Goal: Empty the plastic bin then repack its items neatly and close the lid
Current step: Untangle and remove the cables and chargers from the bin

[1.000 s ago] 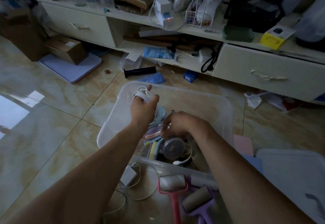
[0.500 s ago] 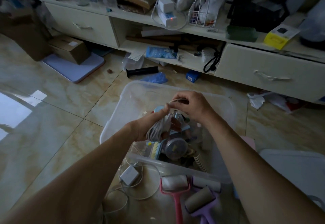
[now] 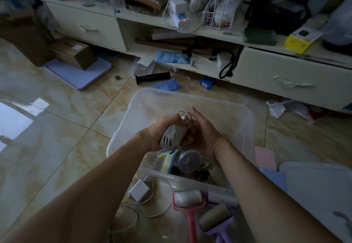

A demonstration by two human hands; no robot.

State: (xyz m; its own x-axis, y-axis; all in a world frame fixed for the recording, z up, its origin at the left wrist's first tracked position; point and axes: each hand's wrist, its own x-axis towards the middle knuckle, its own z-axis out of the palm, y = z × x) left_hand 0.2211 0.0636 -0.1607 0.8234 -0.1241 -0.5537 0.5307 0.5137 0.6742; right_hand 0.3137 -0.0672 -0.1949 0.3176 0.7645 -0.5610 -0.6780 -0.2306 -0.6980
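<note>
A clear plastic bin stands open on the tiled floor in front of me. Above its near half my left hand grips a coiled white cable bundle. My right hand cups the bundle from the right, fingers curled against it near the white plug end. In the bin's near end lie a blue brush, a round clear case and a coiled cord. The bin's lid lies on the floor to the right.
On the floor before the bin lie a white charger with loose cable, a pink lint roller and a purple one. A low cabinet with drawers runs along the back. A cardboard box sits at left.
My left hand lowered the cable bundle from the bin's far side to over its near half. My right hand left the bin's items and closed in on the bundle.
</note>
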